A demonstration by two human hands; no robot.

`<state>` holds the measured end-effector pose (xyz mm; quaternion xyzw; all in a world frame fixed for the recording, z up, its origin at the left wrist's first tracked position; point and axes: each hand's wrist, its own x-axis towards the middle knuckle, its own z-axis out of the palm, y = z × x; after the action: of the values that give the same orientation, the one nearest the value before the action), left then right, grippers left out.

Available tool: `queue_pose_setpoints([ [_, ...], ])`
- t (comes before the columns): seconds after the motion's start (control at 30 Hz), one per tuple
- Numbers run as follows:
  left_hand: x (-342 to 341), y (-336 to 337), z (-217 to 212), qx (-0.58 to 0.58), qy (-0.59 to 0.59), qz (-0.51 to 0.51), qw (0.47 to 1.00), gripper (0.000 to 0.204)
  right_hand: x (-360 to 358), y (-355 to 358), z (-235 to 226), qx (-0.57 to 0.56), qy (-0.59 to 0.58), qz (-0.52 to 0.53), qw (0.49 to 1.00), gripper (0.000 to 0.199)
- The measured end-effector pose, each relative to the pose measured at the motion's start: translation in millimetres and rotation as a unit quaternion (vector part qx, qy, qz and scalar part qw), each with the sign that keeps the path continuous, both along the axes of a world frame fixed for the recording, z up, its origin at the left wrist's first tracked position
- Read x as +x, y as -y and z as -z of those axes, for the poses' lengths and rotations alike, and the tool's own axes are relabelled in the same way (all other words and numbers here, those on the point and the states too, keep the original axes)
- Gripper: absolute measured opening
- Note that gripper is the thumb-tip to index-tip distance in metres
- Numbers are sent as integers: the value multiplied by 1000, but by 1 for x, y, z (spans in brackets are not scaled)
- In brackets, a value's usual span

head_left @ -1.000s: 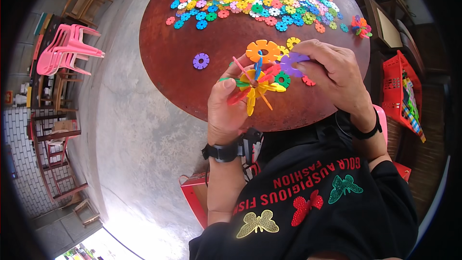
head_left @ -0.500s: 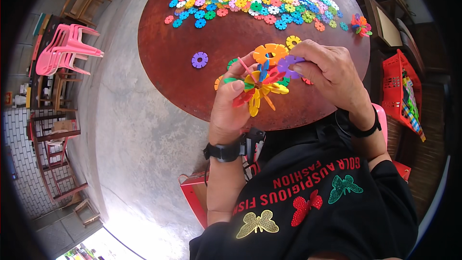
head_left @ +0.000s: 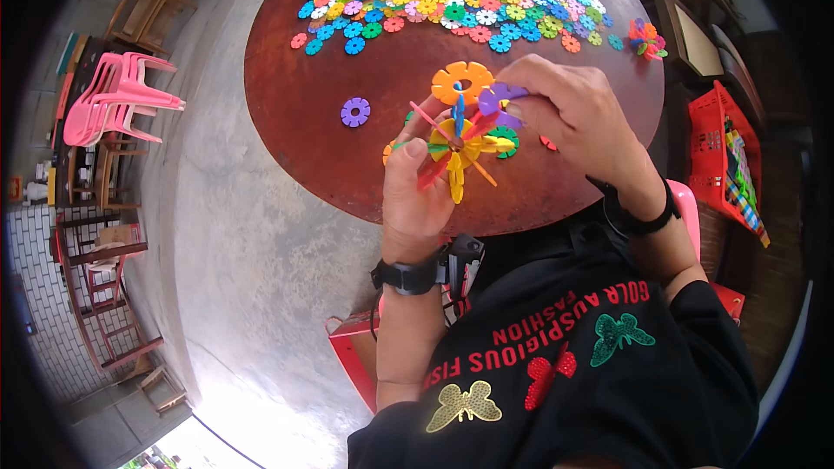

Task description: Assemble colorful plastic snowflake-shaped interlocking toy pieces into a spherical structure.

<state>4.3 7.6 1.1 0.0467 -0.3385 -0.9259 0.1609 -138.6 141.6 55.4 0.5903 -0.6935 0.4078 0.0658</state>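
My left hand (head_left: 410,195) is closed around the lower left side of a cluster of notched plastic discs (head_left: 458,146) that stick out in several directions, in yellow, red, blue, green and pink. An orange disc (head_left: 446,85) stands at the cluster's top. Pinched between thumb and fingertips of my right hand (head_left: 578,113) is a purple notched disc (head_left: 495,104). It sits at the cluster's upper right, beside a red piece; whether the two are slotted together I cannot tell. Behind the cluster, a green disc (head_left: 504,142) lies on the table, partly covered.
The round brown table (head_left: 300,135) carries a wide spread of many-coloured discs (head_left: 452,9) at its far side. A single purple disc (head_left: 354,112) lies left of my hands. A finished-looking disc ball (head_left: 646,40) sits at the right edge. Pink chairs (head_left: 122,100) and a red basket (head_left: 712,143) stand nearby.
The cluster has turned slightly in my left hand, its orange disc shifting left and up. My right hand has moved a little left and up with the purple disc.
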Motion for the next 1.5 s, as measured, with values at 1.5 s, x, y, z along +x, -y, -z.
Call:
queue_pose_setpoints([
  [1.5, -1, 13, 5, 114, -1, 32, 993, 53, 5, -8, -12, 19, 153, 68, 986, 10],
])
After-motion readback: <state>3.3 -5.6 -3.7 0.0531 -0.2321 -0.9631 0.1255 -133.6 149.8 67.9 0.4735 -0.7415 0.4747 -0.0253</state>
